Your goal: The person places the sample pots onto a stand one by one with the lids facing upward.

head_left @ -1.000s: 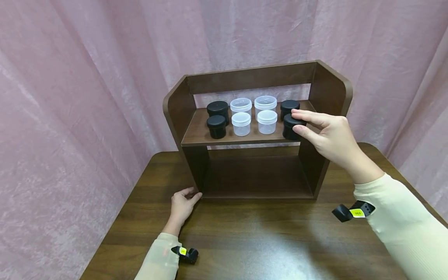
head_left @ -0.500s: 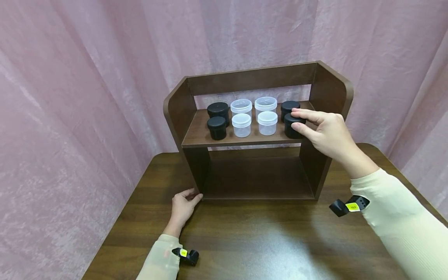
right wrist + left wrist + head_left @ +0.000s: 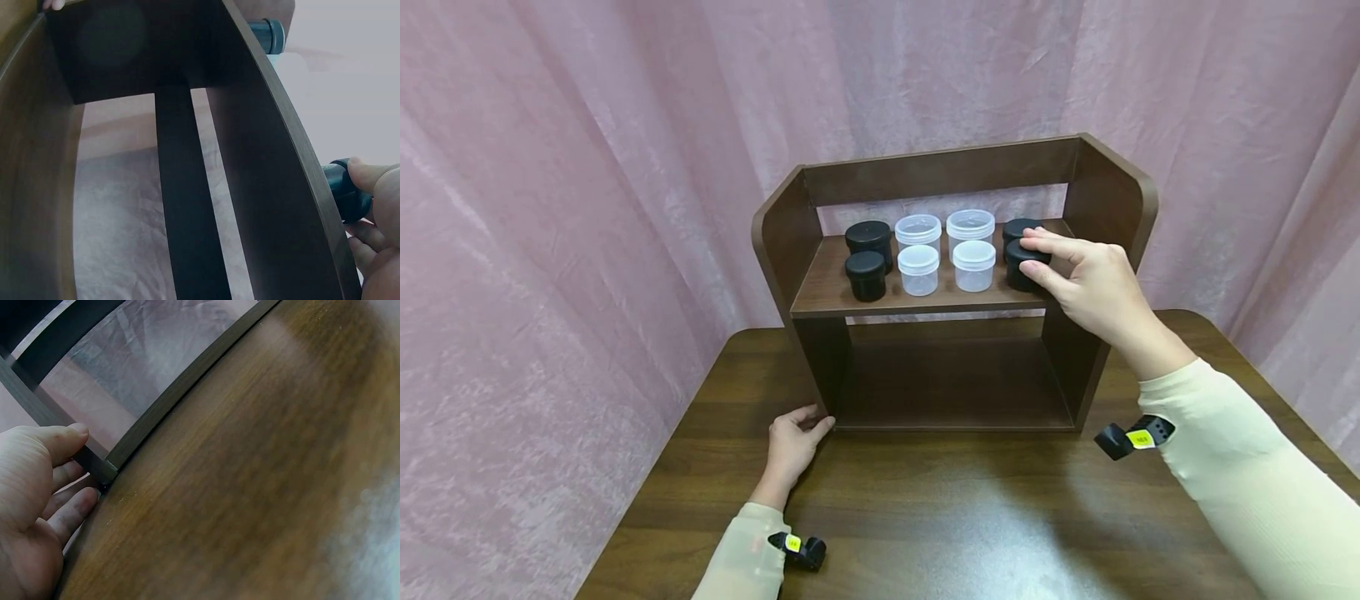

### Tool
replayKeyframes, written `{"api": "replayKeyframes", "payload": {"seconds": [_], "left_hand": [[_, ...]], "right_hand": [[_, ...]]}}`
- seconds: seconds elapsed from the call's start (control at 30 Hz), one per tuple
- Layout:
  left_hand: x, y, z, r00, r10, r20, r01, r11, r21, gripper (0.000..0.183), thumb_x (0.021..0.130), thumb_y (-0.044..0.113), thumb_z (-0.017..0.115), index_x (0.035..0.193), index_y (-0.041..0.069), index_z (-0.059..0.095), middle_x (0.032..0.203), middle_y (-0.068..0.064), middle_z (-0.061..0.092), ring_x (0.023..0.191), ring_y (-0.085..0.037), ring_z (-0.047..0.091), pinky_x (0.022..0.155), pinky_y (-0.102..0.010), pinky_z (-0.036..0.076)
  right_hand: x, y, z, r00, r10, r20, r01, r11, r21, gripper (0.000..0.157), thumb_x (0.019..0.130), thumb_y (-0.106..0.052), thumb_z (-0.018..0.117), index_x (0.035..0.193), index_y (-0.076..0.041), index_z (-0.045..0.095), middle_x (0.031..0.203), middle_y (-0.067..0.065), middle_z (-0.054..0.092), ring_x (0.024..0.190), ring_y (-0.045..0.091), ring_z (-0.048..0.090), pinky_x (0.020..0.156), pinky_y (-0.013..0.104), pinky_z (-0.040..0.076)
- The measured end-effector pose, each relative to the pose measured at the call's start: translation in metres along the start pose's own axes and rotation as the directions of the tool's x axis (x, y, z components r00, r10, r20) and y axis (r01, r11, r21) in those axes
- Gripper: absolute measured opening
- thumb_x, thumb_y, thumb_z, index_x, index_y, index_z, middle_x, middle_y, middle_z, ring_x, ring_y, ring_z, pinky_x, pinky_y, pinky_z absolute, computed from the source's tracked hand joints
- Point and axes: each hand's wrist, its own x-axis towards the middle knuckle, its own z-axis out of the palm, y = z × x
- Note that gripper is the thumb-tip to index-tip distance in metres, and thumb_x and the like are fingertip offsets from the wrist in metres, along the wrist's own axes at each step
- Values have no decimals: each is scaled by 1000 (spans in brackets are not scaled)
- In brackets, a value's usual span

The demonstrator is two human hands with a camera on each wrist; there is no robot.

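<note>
In the head view a brown wooden shelf (image 3: 940, 310) stands on the table. My right hand (image 3: 1093, 287) holds a small black lidded jar (image 3: 1021, 275) between thumb and fingers at the front right of its upper board. Close behind it sits another black jar (image 3: 1015, 227). The right wrist view shows the thumb and fingers around the held jar (image 3: 345, 190), by the board's edge. My left hand (image 3: 792, 446) grips the shelf's lower left front corner; in the left wrist view its fingers (image 3: 78, 509) lie along the side panel (image 3: 94, 464), low by the table.
Left of the held jar are two clear jars with white lids (image 3: 917, 260) in front, and two larger clear tubs (image 3: 972, 225) behind. Two black jars (image 3: 867, 275) stand at the left end. The wooden table (image 3: 925, 500) extends in front; a pink curtain (image 3: 625, 167) hangs behind.
My right hand and the black jar have shifted slightly left and back, closer to the jar behind. The left hand stays at the shelf's corner.
</note>
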Motion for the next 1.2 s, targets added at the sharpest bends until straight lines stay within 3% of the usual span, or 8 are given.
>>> {"api": "replayKeyframes", "payload": {"seconds": [0.17,1.2], "left_hand": [[0,-1,0,1000,1,-9,-1,1000,4,37,82,20,78,111,-2,70,108,-17,69,96,-26,67,79,-40,54],[-2,0,1,999,26,-22,-26,1000,14,37,81,20,79,109,-2,70,103,-17,70,93,-26,67,78,-40,54]], "right_hand": [[2,1,2,1000,8,2,-8,1000,0,30,87,-19,73,116,-12,71,122,0,66,115,18,60,90,38,46],[-1,1,8,1000,21,-18,-21,1000,13,31,87,-18,73,118,-11,70,125,1,64,118,17,57,91,38,46]]}}
